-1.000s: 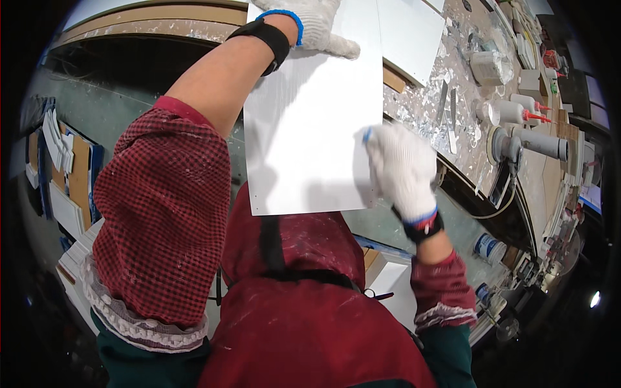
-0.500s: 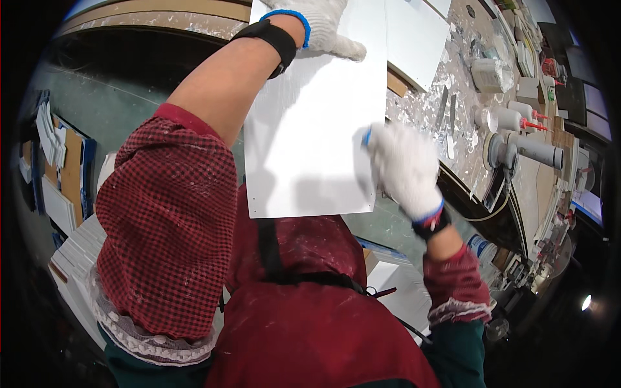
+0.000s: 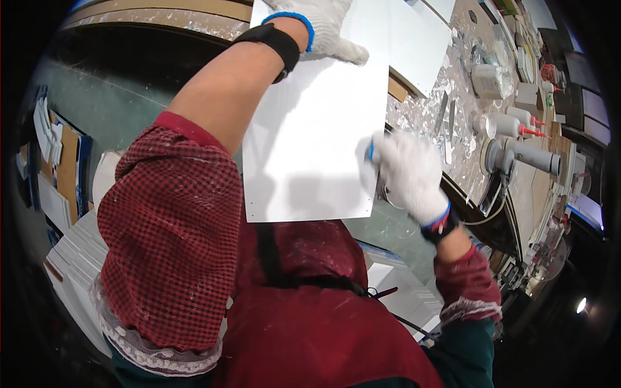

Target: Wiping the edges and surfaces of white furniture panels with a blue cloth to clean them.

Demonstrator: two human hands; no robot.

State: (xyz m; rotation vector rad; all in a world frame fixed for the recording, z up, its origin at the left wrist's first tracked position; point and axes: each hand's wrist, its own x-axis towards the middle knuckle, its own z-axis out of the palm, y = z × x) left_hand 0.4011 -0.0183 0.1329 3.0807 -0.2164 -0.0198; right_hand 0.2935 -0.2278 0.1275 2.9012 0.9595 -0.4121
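A long white board (image 3: 310, 142) with small holes at its near corners reaches from the bench over the front of my apron. My left hand (image 3: 323, 29), in a white knit glove with a blue cuff, lies spread on its far part. At the board's right edge, my right hand (image 3: 412, 174), also gloved, is closed around a small tool with a blue end (image 3: 369, 151). Most of that tool is hidden by the glove and its kind does not show. Its end is at the board's edge; contact cannot be made out.
More white boards (image 3: 417, 45) lie on the glue-spattered bench (image 3: 475, 26). To the right are a clear plastic container (image 3: 490, 81), white bottles with red nozzles (image 3: 508, 125) and a grey power tool (image 3: 530, 156). Stacked white panels (image 3: 77, 252) stand at lower left.
My right hand has shifted slightly down and to the right along the board's edge. The left hand stays pressed on the board, its arm moved slightly right in the picture.
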